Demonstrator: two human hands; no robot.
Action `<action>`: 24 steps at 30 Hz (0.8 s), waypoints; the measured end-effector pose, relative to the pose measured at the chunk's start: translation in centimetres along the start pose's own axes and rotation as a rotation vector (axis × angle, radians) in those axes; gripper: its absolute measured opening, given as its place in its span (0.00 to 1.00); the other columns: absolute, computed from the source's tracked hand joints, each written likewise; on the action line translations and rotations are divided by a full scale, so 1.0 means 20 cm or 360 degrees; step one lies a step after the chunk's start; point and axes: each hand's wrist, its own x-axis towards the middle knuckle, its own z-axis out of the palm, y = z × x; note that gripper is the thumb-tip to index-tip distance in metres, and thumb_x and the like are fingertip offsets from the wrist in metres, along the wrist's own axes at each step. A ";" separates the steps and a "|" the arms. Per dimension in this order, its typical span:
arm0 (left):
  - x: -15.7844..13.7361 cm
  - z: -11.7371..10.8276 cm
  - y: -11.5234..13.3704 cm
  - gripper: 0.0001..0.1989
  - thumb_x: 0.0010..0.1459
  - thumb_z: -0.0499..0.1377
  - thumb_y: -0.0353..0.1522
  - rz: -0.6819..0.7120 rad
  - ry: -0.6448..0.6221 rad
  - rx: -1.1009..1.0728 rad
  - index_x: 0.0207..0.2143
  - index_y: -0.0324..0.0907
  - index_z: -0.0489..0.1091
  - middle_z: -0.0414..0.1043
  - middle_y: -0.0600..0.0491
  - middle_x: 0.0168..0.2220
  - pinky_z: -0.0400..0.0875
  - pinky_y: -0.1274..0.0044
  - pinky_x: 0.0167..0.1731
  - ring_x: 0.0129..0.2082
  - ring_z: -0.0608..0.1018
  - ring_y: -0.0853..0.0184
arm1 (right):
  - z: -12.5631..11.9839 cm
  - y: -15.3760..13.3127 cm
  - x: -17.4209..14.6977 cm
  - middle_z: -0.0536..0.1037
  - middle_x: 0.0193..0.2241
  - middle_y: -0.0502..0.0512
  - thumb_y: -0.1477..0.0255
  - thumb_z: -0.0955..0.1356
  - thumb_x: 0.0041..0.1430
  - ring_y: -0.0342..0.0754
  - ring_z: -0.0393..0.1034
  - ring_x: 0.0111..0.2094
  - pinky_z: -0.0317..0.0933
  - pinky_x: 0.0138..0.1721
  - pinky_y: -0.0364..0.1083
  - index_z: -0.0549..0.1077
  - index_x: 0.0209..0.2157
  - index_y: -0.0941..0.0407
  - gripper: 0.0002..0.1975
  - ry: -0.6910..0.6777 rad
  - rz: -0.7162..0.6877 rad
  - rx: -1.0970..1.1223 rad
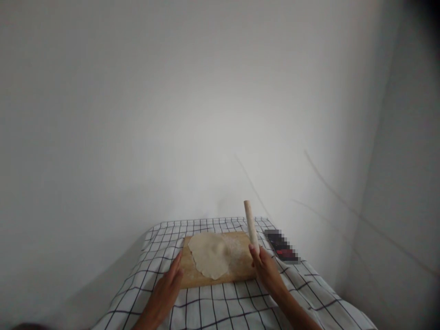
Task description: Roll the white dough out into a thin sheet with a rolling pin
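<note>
A thin, uneven sheet of dough (208,256) lies flat on a wooden board (240,266), toward its left side. White flour dusts the bare wood to the right of the dough. My right hand (266,268) is wrapped round the lower end of a pale wooden rolling pin (250,224), which points up and away from me above the board's right edge. At the board's left edge is my left hand (168,284), fingers stretched out and holding nothing. Whether it touches the board I cannot tell.
A white cloth with a dark grid pattern (223,305) covers the table. To the right of the board lies a dark, pixelated flat object (282,247) with a red patch. A plain pale wall (206,114) rises behind the table, with another wall at the right.
</note>
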 end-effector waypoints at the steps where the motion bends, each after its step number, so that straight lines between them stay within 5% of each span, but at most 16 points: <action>1: 0.00 -0.01 -0.01 0.34 0.69 0.39 0.46 0.0018 -0.0025 0.0009 0.72 0.42 0.53 0.60 0.49 0.70 0.58 0.65 0.68 0.69 0.64 0.59 | -0.01 0.00 -0.01 0.71 0.21 0.52 0.39 0.55 0.64 0.51 0.68 0.24 0.60 0.23 0.47 0.65 0.27 0.51 0.31 -0.0043 0.0016 -0.0015; 7: 0.06 -0.06 0.02 0.31 0.66 0.46 0.40 0.0044 -0.0215 0.0128 0.67 0.38 0.61 0.68 0.44 0.66 0.61 0.64 0.66 0.66 0.70 0.58 | -0.11 0.06 0.00 0.73 0.23 0.49 0.44 0.58 0.66 0.50 0.72 0.27 0.59 0.27 0.45 0.68 0.36 0.52 0.26 -0.0309 -0.0009 -0.0169; 14: 0.24 -0.09 0.21 0.20 0.61 0.53 0.36 0.0311 0.0048 0.0116 0.51 0.42 0.76 0.77 0.45 0.57 0.64 0.63 0.63 0.60 0.75 0.57 | -0.25 -0.02 0.11 0.82 0.40 0.55 0.61 0.65 0.68 0.51 0.78 0.38 0.54 0.31 0.43 0.72 0.41 0.52 0.09 -0.0556 -0.0280 -0.1063; 19: 0.34 -0.07 0.29 0.22 0.66 0.47 0.42 0.0279 0.0115 -0.0006 0.50 0.42 0.75 0.79 0.46 0.53 0.69 0.64 0.58 0.55 0.78 0.58 | -0.17 -0.14 0.25 0.84 0.35 0.59 0.46 0.68 0.62 0.56 0.79 0.37 0.58 0.33 0.45 0.78 0.35 0.54 0.24 -0.0733 -0.0494 -0.1436; 24: 0.39 0.08 0.37 0.24 0.70 0.42 0.41 0.0343 -0.0028 0.0171 0.51 0.42 0.74 0.77 0.46 0.55 0.70 0.66 0.56 0.55 0.77 0.58 | -0.03 -0.29 0.47 0.83 0.28 0.62 0.33 0.53 0.61 0.57 0.79 0.32 0.61 0.34 0.48 0.80 0.29 0.55 0.44 -0.0960 -0.0726 -0.1604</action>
